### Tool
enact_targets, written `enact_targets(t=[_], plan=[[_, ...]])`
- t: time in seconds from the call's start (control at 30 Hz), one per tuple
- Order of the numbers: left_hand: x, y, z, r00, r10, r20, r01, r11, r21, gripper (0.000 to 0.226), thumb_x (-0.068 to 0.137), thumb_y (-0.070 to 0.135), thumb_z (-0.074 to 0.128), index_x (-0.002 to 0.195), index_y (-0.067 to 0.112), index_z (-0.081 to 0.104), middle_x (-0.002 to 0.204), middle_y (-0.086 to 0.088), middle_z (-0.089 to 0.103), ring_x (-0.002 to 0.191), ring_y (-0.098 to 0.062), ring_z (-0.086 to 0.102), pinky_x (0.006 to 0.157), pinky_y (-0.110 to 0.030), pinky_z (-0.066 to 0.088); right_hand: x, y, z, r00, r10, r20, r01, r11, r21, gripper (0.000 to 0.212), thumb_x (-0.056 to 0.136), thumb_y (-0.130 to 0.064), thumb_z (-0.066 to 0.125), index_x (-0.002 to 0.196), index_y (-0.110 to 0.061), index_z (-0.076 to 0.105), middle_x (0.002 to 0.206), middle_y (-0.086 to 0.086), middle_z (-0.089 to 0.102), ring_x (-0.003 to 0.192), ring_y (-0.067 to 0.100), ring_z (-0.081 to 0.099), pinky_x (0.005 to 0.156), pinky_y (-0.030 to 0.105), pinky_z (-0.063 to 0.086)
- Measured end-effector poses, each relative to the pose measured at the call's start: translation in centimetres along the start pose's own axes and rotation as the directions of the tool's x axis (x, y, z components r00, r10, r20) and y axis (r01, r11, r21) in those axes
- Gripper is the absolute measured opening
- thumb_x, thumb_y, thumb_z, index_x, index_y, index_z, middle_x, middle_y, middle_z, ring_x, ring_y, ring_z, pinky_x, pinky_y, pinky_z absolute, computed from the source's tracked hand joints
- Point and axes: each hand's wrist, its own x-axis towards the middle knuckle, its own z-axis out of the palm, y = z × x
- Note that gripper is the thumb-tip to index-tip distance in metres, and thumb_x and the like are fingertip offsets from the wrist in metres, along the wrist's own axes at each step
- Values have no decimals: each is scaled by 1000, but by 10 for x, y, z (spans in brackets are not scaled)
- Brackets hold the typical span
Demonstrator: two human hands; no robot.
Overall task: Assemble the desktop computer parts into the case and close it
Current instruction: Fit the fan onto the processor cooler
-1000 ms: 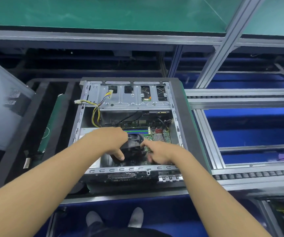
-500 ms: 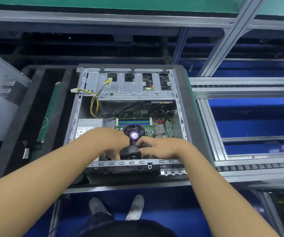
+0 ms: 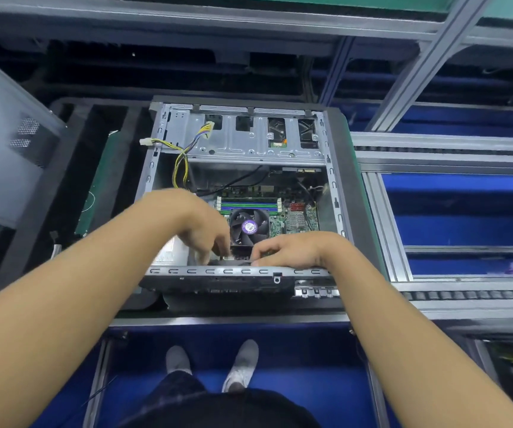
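Observation:
The open grey computer case (image 3: 331,180) lies on its side in the middle of the head view. Inside it I see the motherboard (image 3: 298,219), a cooler fan with a purple label (image 3: 249,226) and loose yellow power cables (image 3: 179,162). A black fan part (image 3: 235,260) sits low against the case's near wall, mostly hidden by fingers. My left hand (image 3: 202,225) reaches down onto its left side, and my right hand (image 3: 289,250) pinches its right side. A grey power supply (image 3: 168,253) shows under my left wrist.
The case's grey side panel (image 3: 5,140) leans at the far left. A green board (image 3: 104,183) lies in the black tray left of the case. Conveyor rails (image 3: 446,149) run to the right, and aluminium posts (image 3: 419,75) rise behind. My feet (image 3: 239,366) stand below.
Both hands have moved nearer to the case's near wall, taking the black fan part down with them. The cooler fan with the purple label, covered a second ago, is now in full view.

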Motion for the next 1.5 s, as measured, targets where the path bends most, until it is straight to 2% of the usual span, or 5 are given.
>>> enact_targets(t=[0.2, 0.4, 0.57, 1.0, 1.5], plan=[[-21, -6, 32, 969, 148, -196, -204, 929, -310, 50, 88, 20, 67, 136, 29, 58, 122, 16, 68, 104, 2, 64, 99, -23, 48, -5, -6, 0, 998, 52, -27, -53, 996, -71, 15, 105, -39, 55, 100, -41, 68, 98, -28, 66, 91, -6, 60, 94, 23, 40], [-12, -13, 76, 779, 170, -604, -264, 962, -71, 48, 76, 36, 72, 123, 39, 63, 103, 23, 68, 81, 11, 55, 73, -8, 38, -22, -23, 10, 980, 158, -119, -160, 987, -5, 43, 104, -53, 47, 135, -28, 65, 134, -18, 61, 123, 4, 56, 119, 33, 32], [2, -17, 103, 580, 162, -798, -313, 949, -35, 42, 77, 30, 69, 119, 33, 69, 66, 29, 54, 72, 1, 53, 72, -9, 36, -35, -33, 32, 900, -25, -435, -34, 991, -127, 24, 93, -41, 74, 116, -34, 73, 113, -14, 72, 96, 4, 66, 87, 22, 51], [7, -14, 127, 423, 137, -896, -160, 984, 76, 41, 89, 45, 62, 129, 36, 60, 104, 12, 70, 101, -18, 56, 107, -42, 31, -22, -36, 97, 625, -84, -776, -258, 916, -307, 38, 91, -17, 75, 125, -23, 59, 131, -1, 61, 107, 20, 59, 86, 28, 40], [8, -16, 131, 386, 82, -919, -153, 988, 24, 30, 89, 49, 64, 106, 27, 52, 105, 9, 65, 108, -22, 55, 116, -41, 16, -22, -35, 87, 688, -74, -722, -210, 932, -295, 34, 92, -23, 76, 118, -30, 55, 127, -4, 59, 108, 27, 63, 94, 41, 52]])
